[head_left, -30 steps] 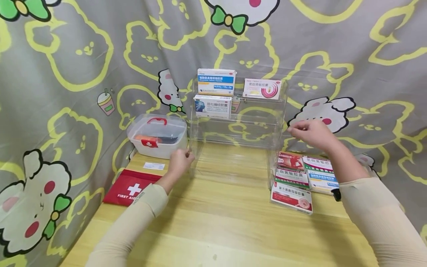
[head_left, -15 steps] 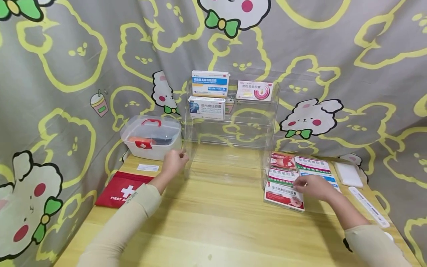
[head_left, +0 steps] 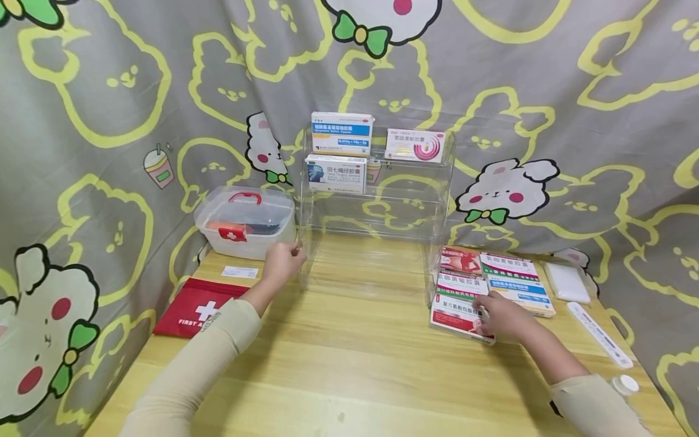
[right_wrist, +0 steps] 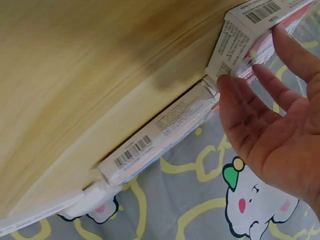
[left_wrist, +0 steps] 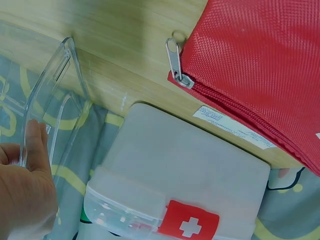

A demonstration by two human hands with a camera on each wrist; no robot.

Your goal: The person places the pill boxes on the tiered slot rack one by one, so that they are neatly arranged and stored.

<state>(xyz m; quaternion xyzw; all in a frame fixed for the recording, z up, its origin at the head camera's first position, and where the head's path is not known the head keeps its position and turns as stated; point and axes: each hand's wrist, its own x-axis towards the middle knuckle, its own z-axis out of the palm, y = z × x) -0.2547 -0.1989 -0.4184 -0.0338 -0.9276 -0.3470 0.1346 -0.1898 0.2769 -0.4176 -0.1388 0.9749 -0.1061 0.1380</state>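
- At the far left of the tabletop [head_left: 355, 358] lies your red pouch [head_left: 199, 307], flat, its zip pull towards the white card [head_left: 239, 272] beside it.
- Behind the pouch stands the clear first-aid box [head_left: 246, 221], lid on, against the curtain [head_left: 109, 121].
- Your left hand [head_left: 281, 263] is just right of that box, at the left wall of the clear rack [head_left: 377, 212]; the thumb and fingers pinch the wall's front edge, as the left wrist view shows.
- The rack stands upright at the back middle of the tabletop. Its top step carries a blue-banded box [head_left: 341, 132] and a pink-swirl box [head_left: 415, 145]; the step below carries one white box [head_left: 335, 173] on the left.
- Right of the rack, medicine boxes lie flat in a cluster, touching one another.
- Your right hand [head_left: 499, 315] rests on the nearest of them, the red-and-white box [head_left: 455, 318], which lies at the front of the cluster, just beside the rack's right foot. The fingers are nearly straight and spread; in the right wrist view the fingertips [right_wrist: 230, 87] touch the box's end, not curled round it.
- Farther right lie a white pad [head_left: 568, 282], a long white strip [head_left: 599, 334], and a small white-capped bottle [head_left: 624, 384] at the tabletop's near right edge.
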